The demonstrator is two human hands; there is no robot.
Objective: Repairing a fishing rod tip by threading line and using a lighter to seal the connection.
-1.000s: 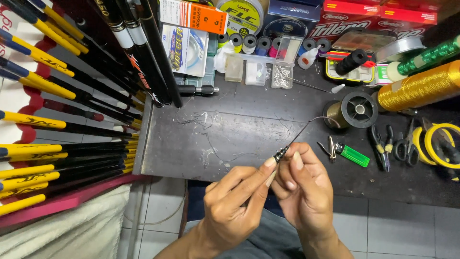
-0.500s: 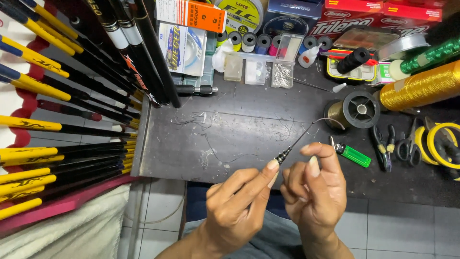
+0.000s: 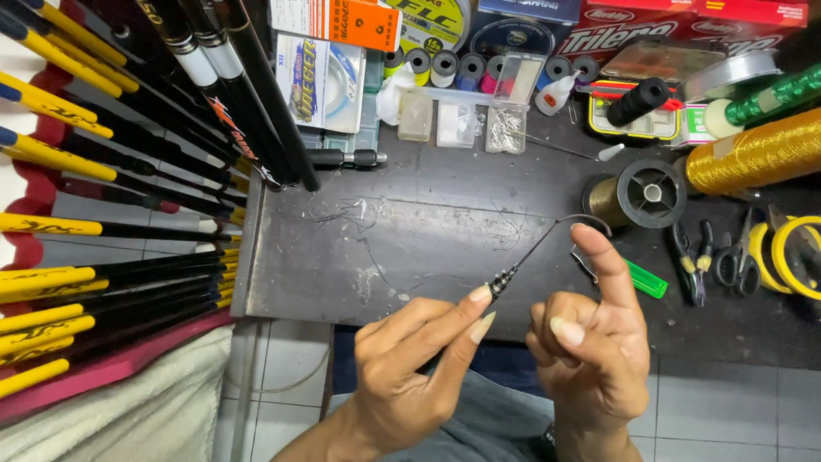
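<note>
A thin black rod tip point(image 3: 503, 280) is being pinched by the left hand point(image 3: 410, 368); its curved end point(image 3: 581, 221) is being touched, seemingly, by the right hand's point(image 3: 590, 359) raised forefinger, other fingers curled.

Bright even light, sharp, soft shadows

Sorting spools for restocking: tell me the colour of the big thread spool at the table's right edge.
Metallic gold: the big thread spool lies on its side on the dark table. The head view shows it best.
</note>
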